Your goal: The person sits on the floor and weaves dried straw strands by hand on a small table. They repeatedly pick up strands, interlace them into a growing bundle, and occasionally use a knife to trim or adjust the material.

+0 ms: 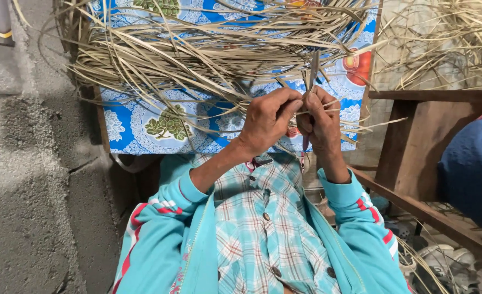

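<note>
Turquoise sleeves frame both hands above the checked shirt. The left hand point(267, 121) curls its fingers point(291, 106) nearly shut, pinching a thin dry leaf strip point(313, 69) that stands upright. The right hand point(321, 124) closes tight on the same strip, touching the left. Beyond them, a pile of dried strips point(197, 51) lies on the table point(126, 128) with its blue patterned cloth.
</note>
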